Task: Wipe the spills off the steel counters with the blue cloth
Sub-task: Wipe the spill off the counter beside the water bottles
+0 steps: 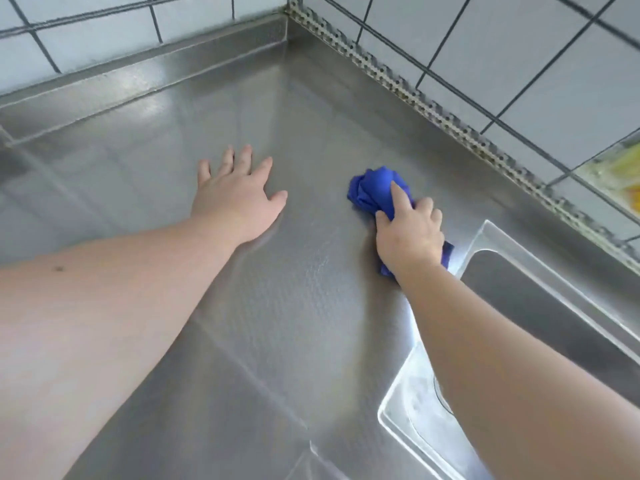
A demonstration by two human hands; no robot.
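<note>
Two walls of white square tile [485, 64] with dark grout meet at the corner behind a brushed steel surface [294, 306], smooth and streaked with reflections. A rectangular steel sink [540, 299] is recessed at the right. The left hand [235, 199] lies flat on the surface, fingers apart. The right hand [412, 233] presses the bunched blue cloth [374, 188] onto the surface beside the sink corner, fingers clamped on it.
</note>
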